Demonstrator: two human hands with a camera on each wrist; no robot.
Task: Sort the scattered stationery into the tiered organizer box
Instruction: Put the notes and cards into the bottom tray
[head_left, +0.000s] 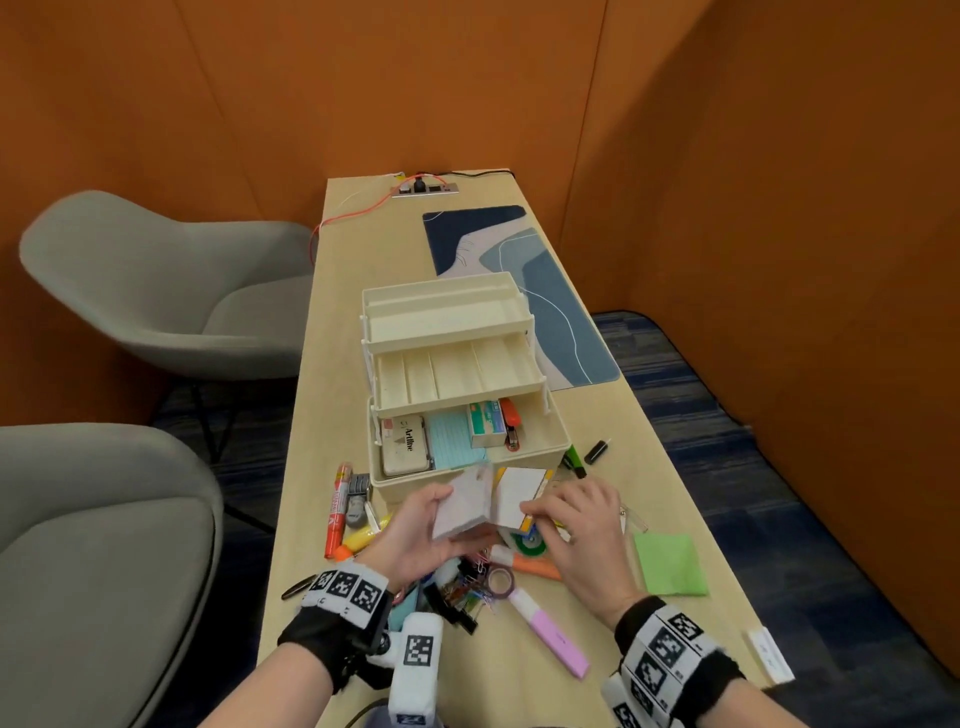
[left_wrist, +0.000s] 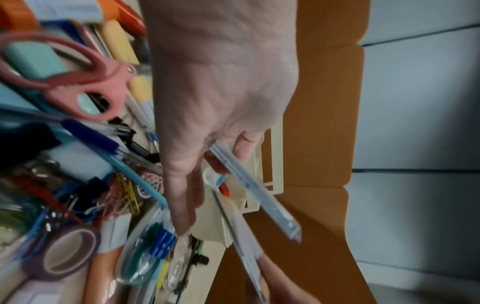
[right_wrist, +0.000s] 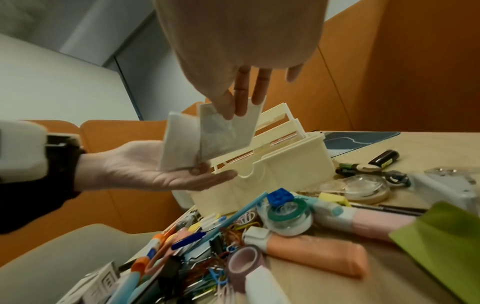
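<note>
The cream tiered organizer box (head_left: 457, 364) stands open mid-table, its two upper trays (head_left: 452, 371) swung back and bare. Its bottom holds an ink pad tin (head_left: 405, 444), a teal pad (head_left: 457, 439) and a staples box (head_left: 487, 423). Just in front of the box's near wall, my left hand (head_left: 431, 519) grips a pale notepad (head_left: 462, 504) from below. My right hand (head_left: 566, 512) pinches a second white pad (head_left: 517, 496) beside it. In the right wrist view the two pads (right_wrist: 179, 142) (right_wrist: 228, 131) stand nearly upright and overlap above the box (right_wrist: 285, 170).
Loose stationery lies under my hands: pink scissors (left_wrist: 78, 82), tape rolls (right_wrist: 285, 216), orange (right_wrist: 317, 259) and pink (head_left: 550, 644) highlighters, paper clips, pens. A red marker (head_left: 337, 509) lies left, a green note pad (head_left: 670, 564) right, a desk mat (head_left: 524, 291) behind. Grey chairs (head_left: 156, 291) stand left.
</note>
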